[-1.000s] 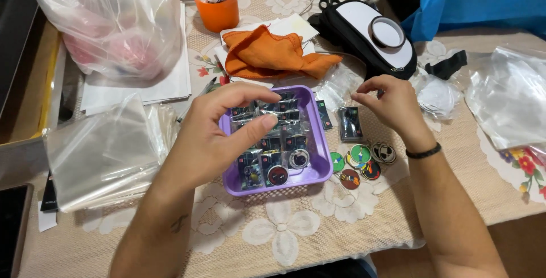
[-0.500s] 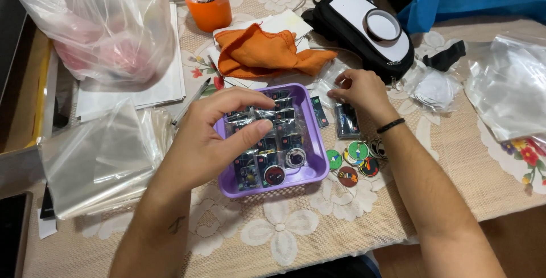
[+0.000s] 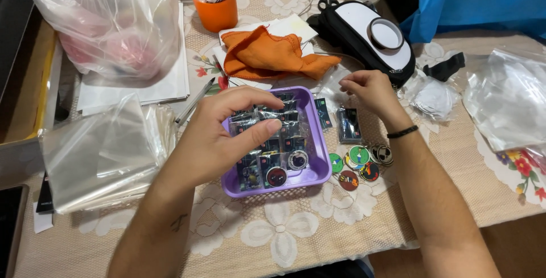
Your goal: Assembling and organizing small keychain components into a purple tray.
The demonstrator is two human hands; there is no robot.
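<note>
— The fingers [image 3: 267,124] of the left hand [image 3: 219,138]: how do they stand?

— Curled, thumb and fingertips pinching a small clear plastic sleeve [image 3: 272,114] with a dark printed piece inside. The hand holds it just over the shallow purple plastic tray [image 3: 320,167], which sits near the middle of the bench [image 3: 284,238] on its cream lace cloth.

— What lies in the tray?

— More little sleeved pieces, packed close, and two round badges at the near edge: a white-rimmed one [image 3: 296,159] and a dark red one [image 3: 277,176].

— And the right hand [image 3: 372,90]?

— It hangs past the tray's right side, fingers loosely bent and drawn together. Whether they nip anything, I cannot tell. Just below it lies a small stack of dark sleeved cards [image 3: 348,125], and nearer the person a cluster of loose round badges [image 3: 359,164], green, orange and black, touching one another. A black band circles that wrist.

— Around them?

— A crumpled orange cloth [image 3: 267,56] beyond the tray, an orange cup [image 3: 216,11] behind it, and a black-and-white pouch bearing a roll of tape [image 3: 386,33]. At the left, a pile of clear plastic bags [image 3: 99,153] and a big filled clear bag [image 3: 108,25]. More clear bags [image 3: 503,104] at the right.
</note>
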